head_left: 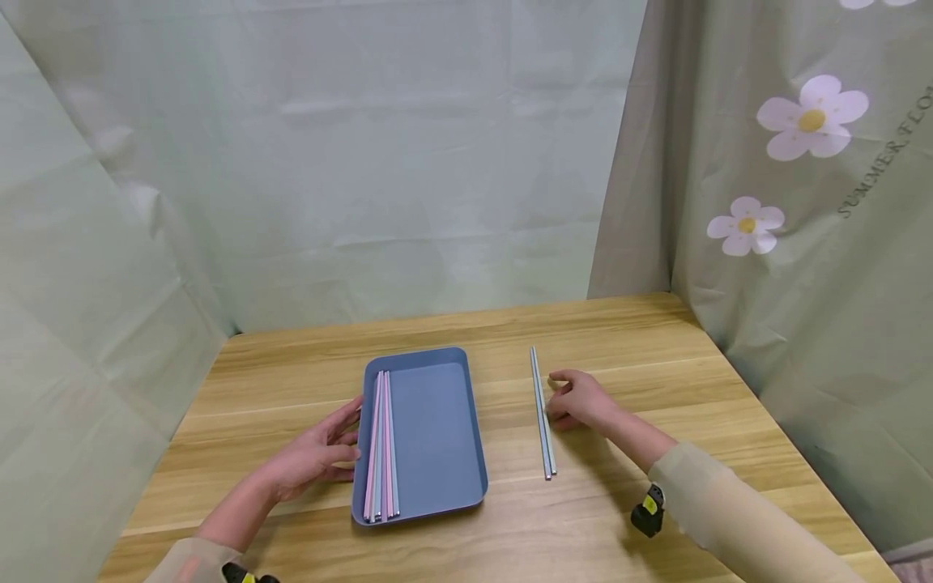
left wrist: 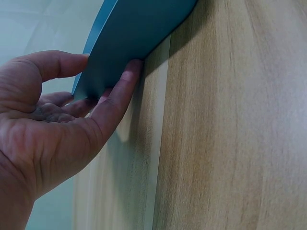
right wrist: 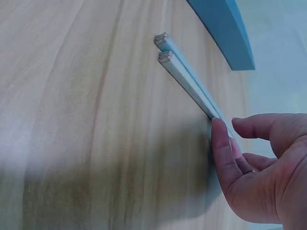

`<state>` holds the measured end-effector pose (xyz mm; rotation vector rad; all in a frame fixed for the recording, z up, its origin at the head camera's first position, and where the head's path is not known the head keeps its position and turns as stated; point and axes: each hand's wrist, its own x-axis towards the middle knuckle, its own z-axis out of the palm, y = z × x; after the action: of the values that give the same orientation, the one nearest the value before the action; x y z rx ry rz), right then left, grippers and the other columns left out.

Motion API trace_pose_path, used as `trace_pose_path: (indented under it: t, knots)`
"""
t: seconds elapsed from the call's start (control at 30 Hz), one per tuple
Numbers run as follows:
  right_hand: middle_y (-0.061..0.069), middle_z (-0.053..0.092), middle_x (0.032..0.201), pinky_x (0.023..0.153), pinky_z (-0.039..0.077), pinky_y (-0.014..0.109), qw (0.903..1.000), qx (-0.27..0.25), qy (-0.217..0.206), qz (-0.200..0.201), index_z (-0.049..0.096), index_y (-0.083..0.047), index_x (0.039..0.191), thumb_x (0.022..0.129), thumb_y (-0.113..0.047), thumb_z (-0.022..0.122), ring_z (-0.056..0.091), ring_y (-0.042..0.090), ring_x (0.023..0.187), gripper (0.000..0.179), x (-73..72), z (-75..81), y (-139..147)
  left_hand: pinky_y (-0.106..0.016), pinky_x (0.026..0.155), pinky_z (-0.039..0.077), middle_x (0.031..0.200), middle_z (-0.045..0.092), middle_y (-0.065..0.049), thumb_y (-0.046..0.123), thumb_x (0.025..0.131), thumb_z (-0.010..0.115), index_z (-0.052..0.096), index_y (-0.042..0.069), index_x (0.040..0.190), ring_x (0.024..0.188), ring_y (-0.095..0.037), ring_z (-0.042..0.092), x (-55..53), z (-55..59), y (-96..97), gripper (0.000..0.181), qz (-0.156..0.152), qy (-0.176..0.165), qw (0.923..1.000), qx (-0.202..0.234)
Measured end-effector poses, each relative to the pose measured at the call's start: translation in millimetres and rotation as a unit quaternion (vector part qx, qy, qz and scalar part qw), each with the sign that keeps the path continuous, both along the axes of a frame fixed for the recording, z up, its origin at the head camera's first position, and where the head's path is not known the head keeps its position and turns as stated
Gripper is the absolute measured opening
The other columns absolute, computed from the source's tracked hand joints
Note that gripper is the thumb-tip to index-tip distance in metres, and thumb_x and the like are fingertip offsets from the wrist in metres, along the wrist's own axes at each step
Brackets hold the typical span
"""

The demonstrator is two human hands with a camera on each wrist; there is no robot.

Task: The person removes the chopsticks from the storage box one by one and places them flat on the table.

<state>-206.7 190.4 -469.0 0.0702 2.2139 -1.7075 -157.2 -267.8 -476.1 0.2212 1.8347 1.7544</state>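
Observation:
A blue-grey rectangular tray (head_left: 437, 437) lies on the table, with several pink and pale blue chopsticks (head_left: 382, 445) side by side along its left wall. My left hand (head_left: 313, 457) is at the tray's left side; in the left wrist view its fingertips touch the outer wall and rim. To the right of the tray, two pale blue chopsticks (head_left: 541, 417) lie together on the wood, patterned metallic ends toward me. Beside them is my right hand (head_left: 579, 401). The right wrist view shows one fingertip right at the chopsticks and another finger apart from them.
The wooden table (head_left: 619, 332) ends at a back edge against a pale hanging cloth (head_left: 437, 162). A flower-printed curtain (head_left: 802, 324) hangs along the right side. Black devices are strapped at both sleeves, the right one (head_left: 647, 512) close above the table.

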Motion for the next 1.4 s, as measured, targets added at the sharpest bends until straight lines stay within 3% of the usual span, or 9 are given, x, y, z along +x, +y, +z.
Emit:
trace_pose_path:
  t: [0.33,0.6,0.8,0.97,1.2,1.4]
  knots:
    - [0.018,0.057,0.106,0.070,0.062,0.048,0.9995,0.009,0.032,0.000,0.036,0.006,0.154,0.093,0.002,0.066,0.064,0.027,0.073,0.067,-4.9,14.4,-0.5,-0.058,0.098,0.051,0.170,-0.007,-0.018,-0.001,0.099,0.058,-0.001,0.019,0.166,0.150,-0.050,0.014,0.2,1.2,-0.1,0.092,-0.001,-0.001,1.0000,0.003]
    - [0.018,0.060,0.106,0.080,0.060,0.052,0.9978,0.013,0.063,0.014,0.040,0.004,0.152,0.094,-0.001,0.068,0.067,0.032,0.090,0.065,-5.8,36.7,-15.7,-0.058,0.098,0.051,0.170,-0.007,-0.017,-0.001,0.099,0.059,-0.001,0.019,0.166,0.150,-0.049,0.014,0.7,1.5,-0.2,0.092,-0.002,0.002,1.0000,0.001]
    - [0.016,0.062,0.104,0.078,0.061,0.046,0.9968,0.001,0.075,0.029,0.047,-0.001,0.150,0.093,-0.002,0.071,0.064,0.040,0.096,0.062,-4.2,46.2,-36.8,-0.058,0.099,0.050,0.171,-0.007,-0.016,-0.001,0.099,0.058,0.000,0.021,0.166,0.151,-0.048,0.013,1.5,0.4,-0.7,0.091,-0.004,-0.002,1.0000,0.000]
    - [0.014,0.063,0.103,0.078,0.061,0.041,0.9964,-0.015,0.071,0.045,0.050,-0.003,0.149,0.092,-0.003,0.072,0.066,0.030,0.089,0.061,-3.6,51.3,-59.3,-0.057,0.101,0.049,0.171,-0.007,-0.016,0.001,0.100,0.057,0.000,0.021,0.166,0.151,-0.048,0.012,0.9,-0.6,-1.2,0.090,-0.008,0.000,1.0000,-0.002]
    - [0.014,0.064,0.104,0.085,0.059,0.050,0.9942,-0.050,0.060,0.074,0.051,-0.004,0.148,0.090,-0.003,0.071,0.063,0.045,0.103,0.061,-1.3,56.8,-91.2,-0.056,0.100,0.050,0.171,-0.005,-0.016,0.004,0.102,0.056,0.000,0.022,0.166,0.150,-0.048,0.016,1.3,-0.9,-1.2,0.087,-0.006,0.004,1.0000,-0.005]
    - [0.014,0.064,0.106,0.085,0.059,0.048,0.9923,-0.055,0.054,0.097,0.054,-0.003,0.145,0.091,-0.005,0.072,0.066,0.040,0.103,0.056,0.4,57.1,-116.2,-0.055,0.099,0.051,0.171,-0.007,-0.016,0.003,0.103,0.055,0.000,0.021,0.166,0.150,-0.048,0.016,1.1,-1.1,-1.4,0.086,-0.010,0.010,0.9999,-0.004]
